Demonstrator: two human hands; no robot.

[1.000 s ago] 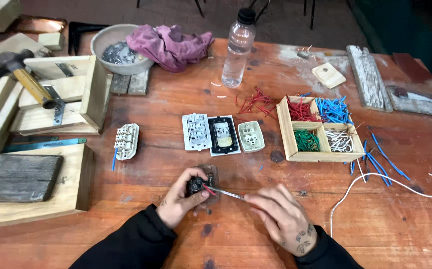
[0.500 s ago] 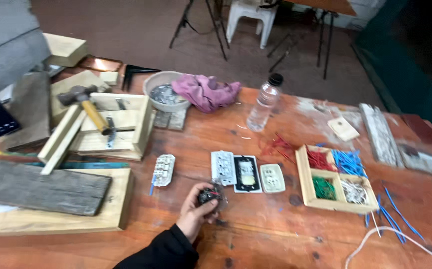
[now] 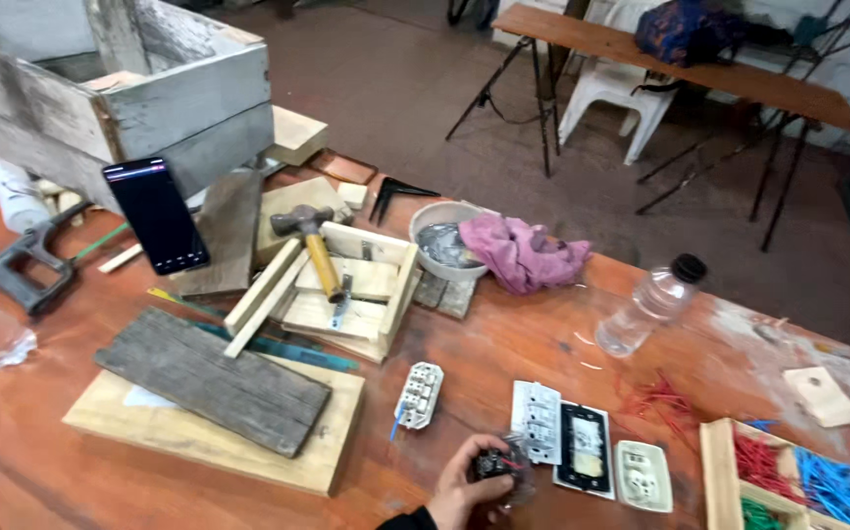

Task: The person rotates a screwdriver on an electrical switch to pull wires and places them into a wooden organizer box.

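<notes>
My left hand (image 3: 466, 483) is closed around a small black socket module (image 3: 494, 464) at the near table edge (image 3: 366, 491), beside the white faceplate (image 3: 536, 421). Judged light, rigid; grip its body sides. Right hand unseen.

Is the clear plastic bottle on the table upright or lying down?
Lying down: the plastic bottle rests on its side on the table, black cap pointing toward the far edge.

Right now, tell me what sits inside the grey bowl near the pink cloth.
The grey bowl holds a heap of small grey metal pieces; their kind is too small to tell. The pink cloth drapes over its right rim, hiding that part of the inside.
</notes>
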